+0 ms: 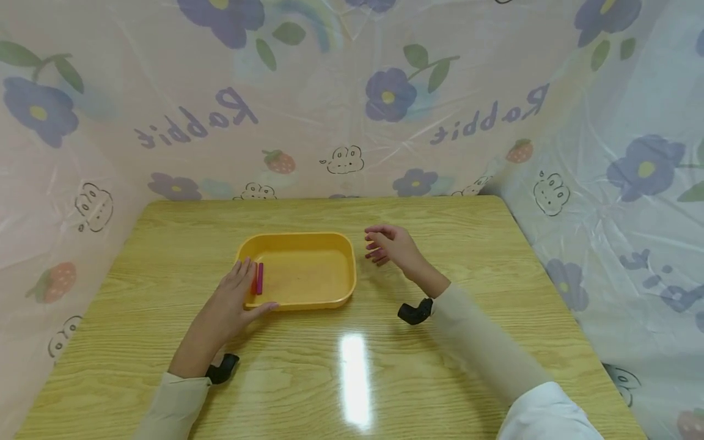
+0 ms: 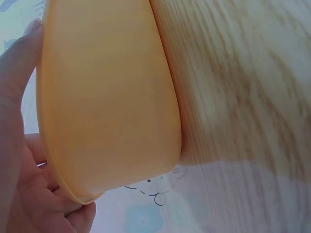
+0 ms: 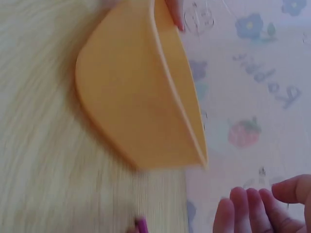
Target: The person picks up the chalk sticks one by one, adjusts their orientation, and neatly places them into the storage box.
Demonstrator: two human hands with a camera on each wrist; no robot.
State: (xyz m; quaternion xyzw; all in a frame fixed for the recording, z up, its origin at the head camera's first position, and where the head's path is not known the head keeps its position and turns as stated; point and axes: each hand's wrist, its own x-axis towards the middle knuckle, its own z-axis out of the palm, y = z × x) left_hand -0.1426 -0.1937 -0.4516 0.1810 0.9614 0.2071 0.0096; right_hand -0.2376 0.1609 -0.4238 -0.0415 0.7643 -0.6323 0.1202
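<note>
Yellow plastic, smooth and thin-walled, forms the shallow tray (image 1: 308, 275) in the head view, a rounded rectangle with a narrow rim, lying left of centre on the table (image 1: 297, 379). Pale wavy grain covers the tabletop, glossy enough to throw back a white bar of light. The left hand (image 1: 228, 299) holds the tray's left end, its fingers over the rim and its thumb reaching along the near edge. Just beside those fingers, inside the tray, a slim magenta stick (image 1: 260, 279) lies next to a red stick (image 1: 254, 282) partly hidden by the hand. Right of the tray and apart from it is the right hand (image 1: 393, 247), its fingers loosely bent, with nothing visibly gripped. Beige sleeves (image 1: 484, 348) cover the forearms; behind, a creased, filmy sheet (image 1: 330, 110) carries violet flowers and mirrored "Rabbit" lettering.

From the left wrist, the tray's outer wall shows plain and satiny, curving up to its lip; the thumb meets that lip while the other fingers curl about the corner.

From the right wrist, the tray is blurred and the right hand's fingers lie side by side, slightly bent. A purple piece (image 3: 142, 224) is cut off by the bottom edge; whether anything touches it, I cannot tell.
</note>
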